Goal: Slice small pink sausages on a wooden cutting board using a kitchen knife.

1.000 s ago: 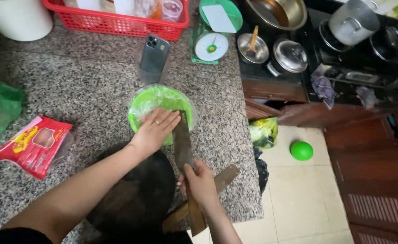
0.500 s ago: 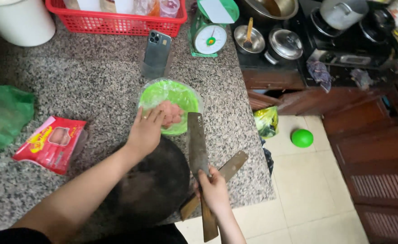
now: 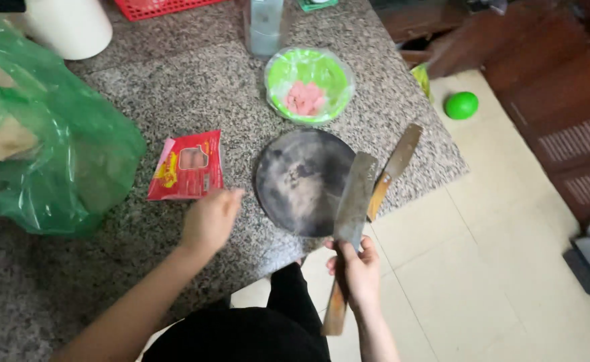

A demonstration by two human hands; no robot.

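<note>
Over the counter [image 3: 141, 100], your right hand [image 3: 357, 269] has its fingers clamped on a cleaver [image 3: 350, 209] beside the empty board [image 3: 303, 179]; your left hand [image 3: 209, 220], fingers loosely apart, nears the red packet [image 3: 188, 165], apparently unopened. Pink meat sits in the bowl [image 3: 308, 84].

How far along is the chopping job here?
Done: pink cut pieces sit in the green bowl, and the round board is bare. In hand: right hand grips a cleaver; left hand hovers near the red packet. Left: packet looks unopened.
</note>
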